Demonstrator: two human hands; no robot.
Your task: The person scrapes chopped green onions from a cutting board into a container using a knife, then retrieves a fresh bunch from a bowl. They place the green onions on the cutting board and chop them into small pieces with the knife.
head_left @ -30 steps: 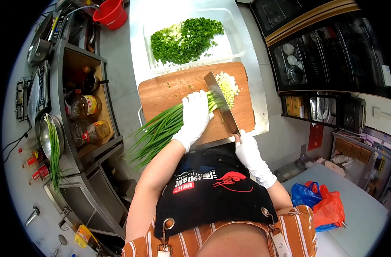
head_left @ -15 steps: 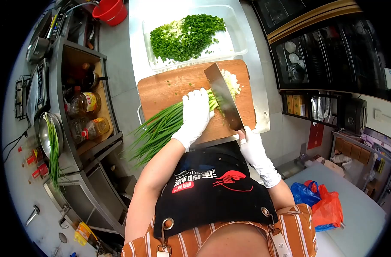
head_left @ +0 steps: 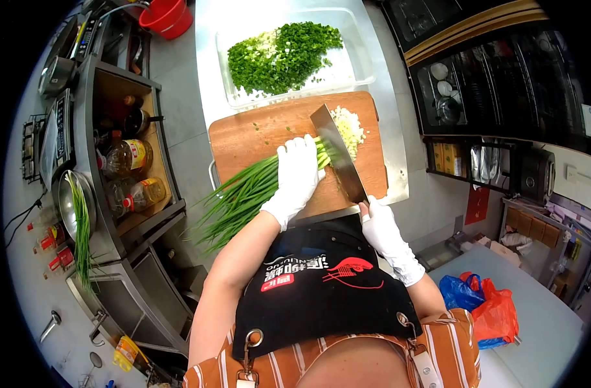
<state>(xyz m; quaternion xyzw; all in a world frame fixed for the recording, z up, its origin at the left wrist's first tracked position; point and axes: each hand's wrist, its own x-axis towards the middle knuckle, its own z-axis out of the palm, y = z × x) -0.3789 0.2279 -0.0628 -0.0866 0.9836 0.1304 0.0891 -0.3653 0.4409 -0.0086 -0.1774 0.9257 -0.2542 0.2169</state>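
Note:
My left hand (head_left: pixel 299 169), in a white glove, is closed over a bunch of green onions (head_left: pixel 247 191) and presses it on the wooden cutting board (head_left: pixel 243 139). The long green tops trail over the board's near left edge. In my gloved right hand (head_left: pixel 379 220) is the handle of a cleaver (head_left: pixel 340 155). Its broad blade stands across the cut ends of the bunch, close to my left fingers. Chopped pale green onion (head_left: pixel 348 129) lies in a heap on the blade's far right side.
Beyond the board, a clear plastic tub (head_left: pixel 363 71) holds chopped green onion (head_left: pixel 282 58). More green onions (head_left: pixel 82 226) lie across a metal bowl (head_left: pixel 67 200) at left. Oil bottles (head_left: pixel 137 155) stand in a cabinet. Red and blue plastic bags (head_left: pixel 496 317) lie on the right-hand table (head_left: pixel 541 336).
The cleaver blade has shifted slightly and its angle has changed a little, with more of the chopped heap showing beside it. My left hand stays on the bunch.

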